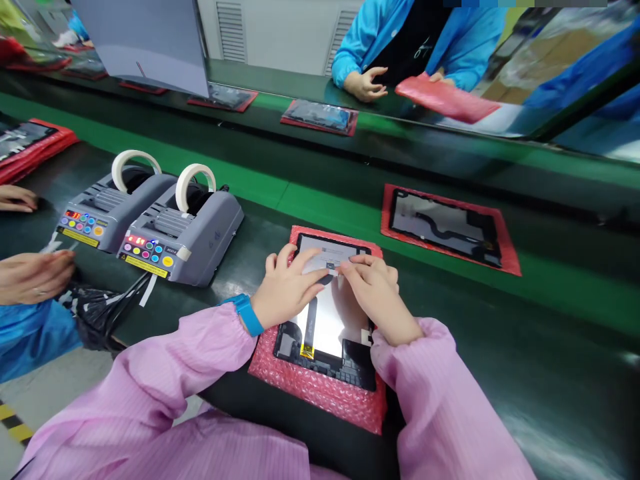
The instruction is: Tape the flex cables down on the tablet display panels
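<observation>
In front of me a tablet screen assembly lies with its inner side up on a red bubble-wrap bag. A dark flex cable with a yellow end runs along its lower left part. My left hand, with a blue band at the wrist, rests over the upper left of the panel, fingers spread. From the right, my right hand reaches over the panel's upper part with thumb and index finger pinched near a small dark piece. Whatever sits between those fingertips is too small to name.
Two grey tape dispensers stand to the left, a strip of tape hanging from one. A co-worker's hand is beside them. Another panel lies at back right on the green belt. Across, a person handles a red bag.
</observation>
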`<act>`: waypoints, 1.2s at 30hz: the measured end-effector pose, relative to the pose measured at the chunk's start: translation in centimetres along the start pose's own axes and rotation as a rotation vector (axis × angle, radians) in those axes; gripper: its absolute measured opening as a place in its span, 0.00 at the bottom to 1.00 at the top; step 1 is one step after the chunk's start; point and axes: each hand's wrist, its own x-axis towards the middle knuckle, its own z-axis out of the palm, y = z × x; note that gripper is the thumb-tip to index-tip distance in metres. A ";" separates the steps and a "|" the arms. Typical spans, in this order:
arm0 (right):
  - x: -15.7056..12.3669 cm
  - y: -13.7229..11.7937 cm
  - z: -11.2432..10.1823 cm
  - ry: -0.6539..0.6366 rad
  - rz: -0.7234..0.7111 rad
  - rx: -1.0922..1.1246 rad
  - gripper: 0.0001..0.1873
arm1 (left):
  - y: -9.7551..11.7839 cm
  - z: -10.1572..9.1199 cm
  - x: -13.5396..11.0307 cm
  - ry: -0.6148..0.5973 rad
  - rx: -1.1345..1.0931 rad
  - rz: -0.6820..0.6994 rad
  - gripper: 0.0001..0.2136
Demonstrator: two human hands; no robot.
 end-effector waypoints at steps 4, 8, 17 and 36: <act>-1.0 -0.6 -1.3 0.076 -0.068 -0.218 0.18 | 0.3 0.5 0.0 -0.034 0.115 0.058 0.17; -3.3 -0.4 -2.4 -0.019 -0.361 -0.349 0.23 | 0.4 0.7 0.2 -0.033 0.102 0.065 0.18; -5.1 4.6 -6.0 -0.145 0.296 0.325 0.26 | -1.5 1.6 -3.1 0.061 -0.634 -0.259 0.25; 12.3 -4.0 -2.2 -0.301 0.461 1.065 0.07 | -5.2 5.1 0.6 0.554 -0.917 -0.585 0.26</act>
